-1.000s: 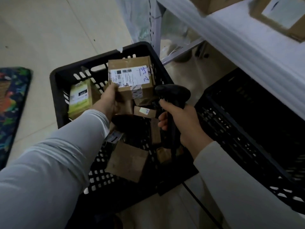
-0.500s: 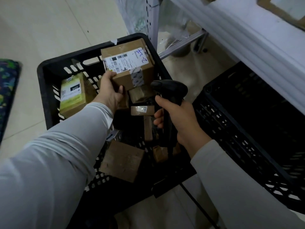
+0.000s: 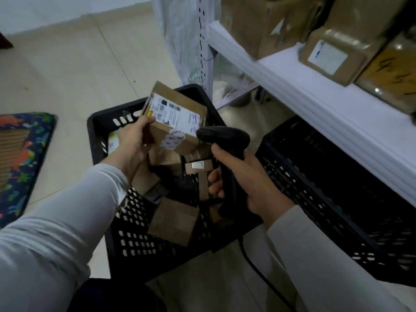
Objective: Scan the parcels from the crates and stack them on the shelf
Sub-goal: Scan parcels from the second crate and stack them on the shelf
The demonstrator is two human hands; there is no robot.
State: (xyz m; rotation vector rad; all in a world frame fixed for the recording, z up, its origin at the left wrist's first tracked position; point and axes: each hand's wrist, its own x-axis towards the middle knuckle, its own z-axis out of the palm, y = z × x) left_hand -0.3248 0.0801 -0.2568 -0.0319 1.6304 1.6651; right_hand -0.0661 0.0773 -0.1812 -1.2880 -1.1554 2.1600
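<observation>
Parcel [image 3: 174, 118] with a white label, gripped in the left hand [image 3: 135, 140] above a black crate [image 3: 144, 248], faces the scanner [image 3: 225, 140] clasped in the right hand [image 3: 245, 179].

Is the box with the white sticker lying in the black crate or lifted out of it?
Lifted out. The left hand holds the box tilted above the crate, other parcels lying below it.

Nothing is coming through legibly: the white shipping label [image 3: 174, 114] on the parcel [image 3: 180, 140] is showing only blurred barcodes and blue handwriting, while the sticker [image 3: 327, 56] and black marker strokes [image 3: 392, 72] on the shelf boxes [image 3: 265, 25] are smearing beyond reading.
</observation>
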